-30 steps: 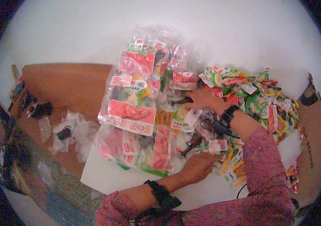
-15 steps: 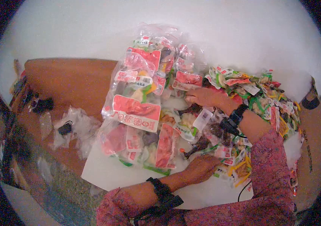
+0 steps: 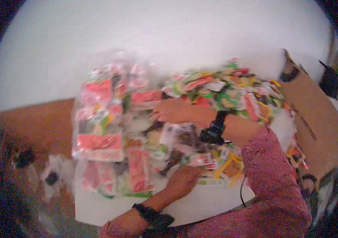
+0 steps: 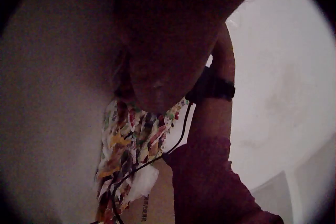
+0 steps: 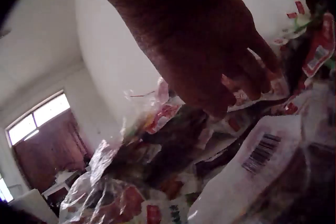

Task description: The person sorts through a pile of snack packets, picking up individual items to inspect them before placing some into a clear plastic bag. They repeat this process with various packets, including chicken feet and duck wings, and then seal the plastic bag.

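Note:
In the head view, which is blurred, the right hand (image 3: 173, 112) lies over clear packets in the middle of the pile, beside a red-labelled packet (image 3: 147, 97). The right wrist view shows this hand (image 5: 210, 61) back up, its fingers spread and bent down onto the packets, near a white barcode label (image 5: 262, 150). The left hand (image 3: 185, 180) is at the pile's near edge, beside dark packets and a small red-and-white label (image 3: 202, 159). In the left wrist view the left hand (image 4: 168, 71) is dark and its fingertips are hidden.
Large clear bags with red labels (image 3: 99, 142) stand at the left on a white surface (image 3: 97, 206). A heap of small colourful packets (image 3: 228, 97) spreads to the right. Beyond it is a cardboard box (image 3: 316, 123); a brown panel (image 3: 38, 127) is at far left.
The head view has swung, so the whole scene sits further left and more of the cardboard box shows. Both hands stay at about the same places among the packets.

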A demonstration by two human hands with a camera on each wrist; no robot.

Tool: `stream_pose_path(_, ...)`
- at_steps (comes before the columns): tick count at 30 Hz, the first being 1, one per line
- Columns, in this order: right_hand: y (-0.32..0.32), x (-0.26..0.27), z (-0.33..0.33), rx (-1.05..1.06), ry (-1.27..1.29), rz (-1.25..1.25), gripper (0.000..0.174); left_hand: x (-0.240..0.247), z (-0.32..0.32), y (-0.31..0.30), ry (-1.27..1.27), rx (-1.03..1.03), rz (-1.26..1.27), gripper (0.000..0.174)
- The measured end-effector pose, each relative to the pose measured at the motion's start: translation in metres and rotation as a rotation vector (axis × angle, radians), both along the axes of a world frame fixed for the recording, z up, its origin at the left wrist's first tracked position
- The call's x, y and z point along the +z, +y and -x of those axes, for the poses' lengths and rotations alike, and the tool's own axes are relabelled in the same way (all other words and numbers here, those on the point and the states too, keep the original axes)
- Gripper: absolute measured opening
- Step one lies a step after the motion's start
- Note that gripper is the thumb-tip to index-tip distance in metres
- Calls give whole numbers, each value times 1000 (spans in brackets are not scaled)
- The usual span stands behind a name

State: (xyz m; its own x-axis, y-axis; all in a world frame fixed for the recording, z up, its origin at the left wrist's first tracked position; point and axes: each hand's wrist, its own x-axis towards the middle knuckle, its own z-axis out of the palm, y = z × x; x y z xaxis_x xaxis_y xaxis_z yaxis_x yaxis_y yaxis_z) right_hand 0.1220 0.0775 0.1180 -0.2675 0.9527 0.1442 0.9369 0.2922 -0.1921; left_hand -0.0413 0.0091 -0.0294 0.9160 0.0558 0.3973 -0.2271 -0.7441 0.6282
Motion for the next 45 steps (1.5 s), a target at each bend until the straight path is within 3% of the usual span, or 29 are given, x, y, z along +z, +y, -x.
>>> stream_pose_path(1, -13, 3, 0, -55, -12, -18, 33, -6, -1, 1, -109, -18, 25, 24)
stream_pose_path(3, -40, 10, -1, -271, -358, 107, 34, 3, 0, 0, -25, -45, -44, 23)
stream_pose_path(5, -79, 38, -2, -328, -313, 113, 36, 5, -3, 1, 70, -37, -109, 22)
stream_pose_path(6, -102, 48, -3, -345, -270, 123, 38, 1, -3, 1, 42, -25, -10, 21)
stream_pose_path(7, -124, 46, -13, -330, -354, -51, 40, 2, -3, 1, 19, -11, 92, 20)
stream_pose_path(9, -171, 64, -34, -478, -226, 2, 40, 10, 3, -2, 24, 1, 182, 19)
stream_pose_path(11, -220, 87, -58, -738, -341, 25, 40, 14, 6, -3, 36, 11, 270, 19)
stream_pose_path(14, -298, 101, -125, -765, -453, -197, 26, 10, 9, -6, 41, 42, 432, 17)
stream_pose_path(16, -364, 100, -193, -826, -433, -197, 28, 16, 9, -6, 3, -11, 357, 21)
stream_pose_path(17, -392, 82, -231, -894, -401, -116, 32, 17, 8, -4, -23, 0, 163, 24)
stream_pose_path(18, -403, 75, -217, -907, -359, -96, 32, 17, 8, -4, -43, 5, -34, 28)
stream_pose_path(19, -410, 88, -189, -902, -379, -40, 31, 17, 9, -5, 4, -2, -38, 28)
stream_pose_path(21, -407, 97, -146, -893, -360, 29, 30, 19, 6, -8, -140, 5, -85, 35)
stream_pose_path(23, -386, 84, -100, -1030, 469, 394, 26, 32, 7, -18, -105, -18, -137, 36)
stream_pose_path(25, -370, 65, -64, -531, 466, 689, 31, 59, 12, -43, -32, -128, -329, 39)
stream_pose_path(26, -363, 55, -59, -529, 481, 690, 31, 73, 15, -65, 51, -223, -467, 41)
stream_pose_path(28, -356, 34, -59, -363, 52, 545, 29, 78, 10, -107, 53, -537, -695, 48)
stream_pose_path(29, -352, 37, -59, -361, 54, 546, 29, 74, 7, -123, 55, -536, -693, 48)
stream_pose_path(31, -348, 53, -61, -561, -12, 376, 28, 57, -5, -146, -13, -612, -577, 54)
stream_pose_path(35, -370, 76, -89, -796, -253, 39, 26, 41, -35, -163, -13, -552, -591, 52)
stream_pose_path(39, -412, 88, -126, -1023, -296, -25, 27, 35, -56, -157, 37, -517, -569, 50)
stream_pose_path(41, -438, 66, -151, -999, -355, -32, 29, 39, -57, -151, -28, -383, -673, 49)
stream_pose_path(43, -447, 51, -162, -972, -414, -45, 32, 44, -59, -147, -13, -387, -704, 49)
stream_pose_path(45, -450, 29, -153, -867, -359, 28, 46, 46, -57, -144, 14, -389, -732, 49)
